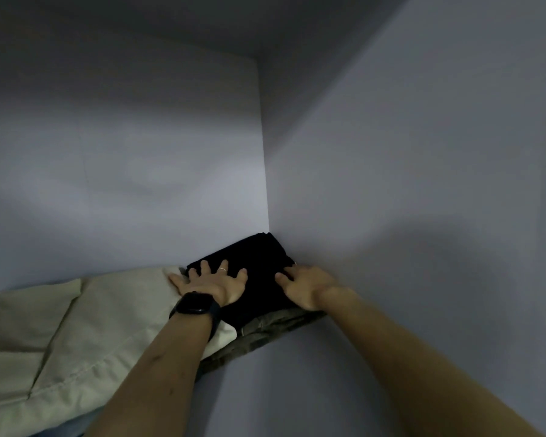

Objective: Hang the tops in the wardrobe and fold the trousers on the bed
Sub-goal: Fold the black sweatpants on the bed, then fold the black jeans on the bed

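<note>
The scene is dim and bluish-grey. A soft pool of brighter light falls on the back wall (123, 184) left of and above the black folded garment (252, 260), while the side wall (423, 216) to its right sits in broad shadow. The garment is too dark to show folds. Detail is soft, and wall lines far above it bend.

Both bare arms reach far forward. The left hand (213, 282) lies palm down, fingers spread straight. The right hand (306, 287), just right of it, is palm down, fingertips bent out of sight
</note>
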Available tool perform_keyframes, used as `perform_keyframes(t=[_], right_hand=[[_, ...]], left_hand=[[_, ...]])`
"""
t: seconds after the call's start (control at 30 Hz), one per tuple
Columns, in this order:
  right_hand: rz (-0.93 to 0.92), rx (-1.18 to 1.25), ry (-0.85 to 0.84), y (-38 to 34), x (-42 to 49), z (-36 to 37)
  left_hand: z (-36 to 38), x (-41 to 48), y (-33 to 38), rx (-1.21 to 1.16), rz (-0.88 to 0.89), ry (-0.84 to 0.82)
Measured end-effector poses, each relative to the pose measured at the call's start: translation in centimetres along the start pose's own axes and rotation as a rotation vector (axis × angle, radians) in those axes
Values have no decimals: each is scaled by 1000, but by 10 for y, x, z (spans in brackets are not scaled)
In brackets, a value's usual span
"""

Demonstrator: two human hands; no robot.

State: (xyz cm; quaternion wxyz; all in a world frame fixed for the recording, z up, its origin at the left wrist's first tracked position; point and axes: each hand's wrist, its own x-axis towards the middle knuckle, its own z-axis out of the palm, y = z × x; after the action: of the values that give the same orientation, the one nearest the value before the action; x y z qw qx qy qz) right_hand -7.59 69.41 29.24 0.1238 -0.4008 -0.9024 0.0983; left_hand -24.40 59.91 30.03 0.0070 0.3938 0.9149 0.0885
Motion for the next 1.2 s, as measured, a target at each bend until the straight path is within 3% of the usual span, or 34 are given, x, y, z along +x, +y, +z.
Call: perform_keyframes(t=[0.1, 0.23, 0.33, 0.43, 0.57, 0.67, 0.8, 1.03, 1.13, 1.2], right_hand=[[-45, -126, 118, -1, -12, 4], [-83, -104, -31, 12, -27, 19], [14, -126, -67, 6, -16, 10], [51, -147, -93, -5, -19, 6], [43, -22, -87, 4, -57, 7], [6, 95, -94, 13, -99, -4], [-202, 262, 60, 23, -171, -2], [-530, 581, 358, 15, -316, 37], [-680, 784, 398, 0, -376, 60], [-796, 909, 297, -21, -423, 86]], left_hand=[[-2, -3, 2, -7, 4, 4], [0, -3, 7, 8, 17, 22], [-6, -9, 11, 57, 28, 63], [-19, -30, 16, 151, 135, 88], [-14, -93, 26, 219, 348, 124], [4, -148, 25, 300, 411, 218], [20, -232, 13, 161, 323, 230], [56, -416, -43, -71, 4, 497], [88, -501, -63, -130, -116, 633], [119, -570, -81, -166, -274, 610]])
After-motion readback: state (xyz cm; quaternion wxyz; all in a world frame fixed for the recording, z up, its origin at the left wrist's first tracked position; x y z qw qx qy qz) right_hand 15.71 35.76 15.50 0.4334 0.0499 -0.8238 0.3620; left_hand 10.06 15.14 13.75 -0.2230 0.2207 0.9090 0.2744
